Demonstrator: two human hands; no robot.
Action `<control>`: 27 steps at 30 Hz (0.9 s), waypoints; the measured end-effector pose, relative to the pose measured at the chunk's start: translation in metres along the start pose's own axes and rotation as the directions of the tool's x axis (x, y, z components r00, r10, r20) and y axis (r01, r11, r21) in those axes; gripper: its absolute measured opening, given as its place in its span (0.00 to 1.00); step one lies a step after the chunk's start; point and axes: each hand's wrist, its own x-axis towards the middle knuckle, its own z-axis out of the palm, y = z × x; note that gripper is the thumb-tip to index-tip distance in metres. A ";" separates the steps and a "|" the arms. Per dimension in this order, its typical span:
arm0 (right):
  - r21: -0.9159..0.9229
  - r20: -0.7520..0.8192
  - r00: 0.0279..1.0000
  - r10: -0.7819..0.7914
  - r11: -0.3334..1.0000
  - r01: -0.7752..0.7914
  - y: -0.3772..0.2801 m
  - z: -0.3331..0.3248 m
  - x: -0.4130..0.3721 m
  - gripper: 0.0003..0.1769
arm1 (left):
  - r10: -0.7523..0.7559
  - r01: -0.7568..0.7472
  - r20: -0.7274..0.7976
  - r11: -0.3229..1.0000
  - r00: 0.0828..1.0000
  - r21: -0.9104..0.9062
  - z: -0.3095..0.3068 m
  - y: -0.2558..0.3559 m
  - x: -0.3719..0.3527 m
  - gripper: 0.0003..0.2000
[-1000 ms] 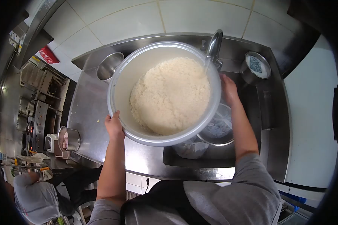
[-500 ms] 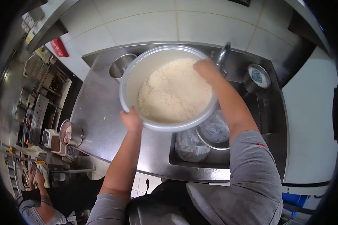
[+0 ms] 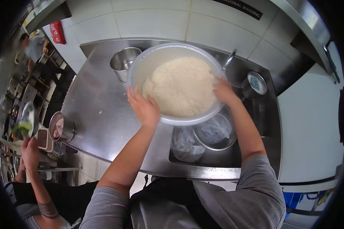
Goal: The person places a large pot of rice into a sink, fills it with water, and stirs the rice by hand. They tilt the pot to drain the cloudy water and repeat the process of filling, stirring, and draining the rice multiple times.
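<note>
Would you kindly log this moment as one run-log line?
left hand: near rim; right hand: right rim; round white bowl of rice: over steel sink

Stainless counter (image 3: 99, 99) fills the view, wet sheen across it. Small steel bowl (image 3: 123, 61) sits upright at the back, near the wall. One yellowish crumb (image 3: 100, 112) lies alone mid-surface. Down in the sink basin (image 3: 221, 160), a metal bowl (image 3: 215, 133) lined with clear plastic, a crumpled plastic bag (image 3: 185, 147) touching its left side. Round tin (image 3: 255, 84) on the right ledge. Steel canister (image 3: 62, 128) at the left edge (on or just past it, unclear).
</note>
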 end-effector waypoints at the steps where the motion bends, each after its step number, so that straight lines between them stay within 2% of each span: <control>1: 0.061 0.038 0.998 0.040 0.997 -0.043 -0.007 -0.007 -0.018 0.24 | 0.161 -0.163 0.036 0.986 0.986 0.035 -0.003 0.004 -0.001 0.24; 2: 0.115 0.001 0.997 0.073 0.991 -0.073 -0.005 -0.002 -0.024 0.27 | 0.167 -0.168 0.039 0.986 0.985 0.018 -0.005 0.006 -0.004 0.24; 3: 0.109 -0.002 0.996 0.090 0.990 -0.089 -0.006 0.002 -0.030 0.27 | 0.261 -0.251 0.269 0.965 0.927 -0.072 -0.009 0.007 -0.009 0.22; 4: 0.099 -0.041 0.990 0.137 0.986 -0.132 -0.008 0.009 -0.036 0.27 | 0.357 -0.310 0.473 0.934 0.805 -0.178 -0.012 0.008 -0.013 0.21; 5: 0.090 -0.082 0.980 0.182 0.981 -0.175 -0.011 0.016 -0.041 0.27 | 0.370 -0.315 0.474 0.929 0.799 -0.194 -0.018 0.012 -0.011 0.21; 6: 0.146 -0.226 0.955 0.194 0.976 -0.164 -0.014 0.024 -0.046 0.23 | 0.491 -0.442 0.641 0.861 0.590 -0.253 -0.029 0.017 -0.005 0.21; 7: 0.142 -0.228 0.951 0.209 0.973 -0.180 -0.011 0.027 -0.048 0.23 | 0.562 -0.541 0.759 0.771 0.329 -0.337 -0.038 0.020 -0.001 0.21; 8: 0.276 -0.290 0.918 0.270 0.942 -0.190 -0.008 0.028 -0.046 0.20 | 0.574 -0.545 0.755 0.761 0.316 -0.351 -0.039 0.022 0.003 0.21; 9: 0.409 -0.342 0.877 0.339 0.893 -0.186 -0.010 0.026 -0.047 0.18 | 0.522 -0.560 0.835 0.750 0.173 -0.353 -0.036 0.025 0.010 0.22; 10: 0.412 -0.340 0.870 0.356 0.888 -0.202 -0.012 0.026 -0.051 0.18 | 0.450 -0.574 0.892 0.738 0.027 -0.355 -0.033 0.027 0.015 0.23; 11: 0.340 -0.340 0.885 0.318 0.919 -0.199 -0.018 0.018 -0.055 0.15 | 0.456 -0.576 0.890 0.732 0.017 -0.365 -0.027 0.026 0.017 0.23; 12: 0.264 -0.337 0.900 0.275 0.946 -0.190 -0.021 0.013 -0.056 0.14 | 0.459 -0.616 0.888 0.688 -0.039 -0.383 -0.019 0.025 0.018 0.22; 13: 0.263 -0.340 0.898 0.279 0.945 -0.194 -0.022 0.012 -0.055 0.14 | 0.457 -0.654 0.885 0.642 -0.092 -0.400 -0.012 0.022 0.018 0.21; 16: 0.209 -0.309 0.896 0.319 0.942 -0.263 -0.015 0.023 -0.046 0.16 | 0.398 -0.626 0.909 0.679 -0.125 -0.383 -0.005 0.037 0.027 0.19; 18: 0.025 -0.275 0.941 0.196 0.980 -0.197 0.001 0.038 -0.038 0.16 | 0.680 -0.753 0.731 0.451 -0.058 -0.479 0.037 0.072 0.059 0.11; 20: 0.075 -0.255 0.933 0.256 0.967 -0.245 -0.006 0.029 -0.040 0.15 | 0.886 -0.852 0.461 0.208 -0.044 -0.481 0.074 0.104 0.075 0.08; 23: 0.161 -0.228 0.920 0.317 0.945 -0.286 -0.005 0.028 -0.038 0.15 | 0.864 -0.879 0.492 0.148 -0.109 -0.454 0.097 0.127 0.059 0.05; 24: 0.201 -0.228 0.915 0.332 0.936 -0.289 -0.004 0.029 -0.038 0.16 | 0.894 -0.885 0.408 0.027 -0.187 -0.464 0.101 0.129 0.057 0.04; 27: 0.196 -0.209 0.911 0.355 0.928 -0.316 -0.008 0.025 -0.036 0.16 | 0.904 -0.857 0.386 0.045 -0.183 -0.513 0.112 0.135 0.049 0.04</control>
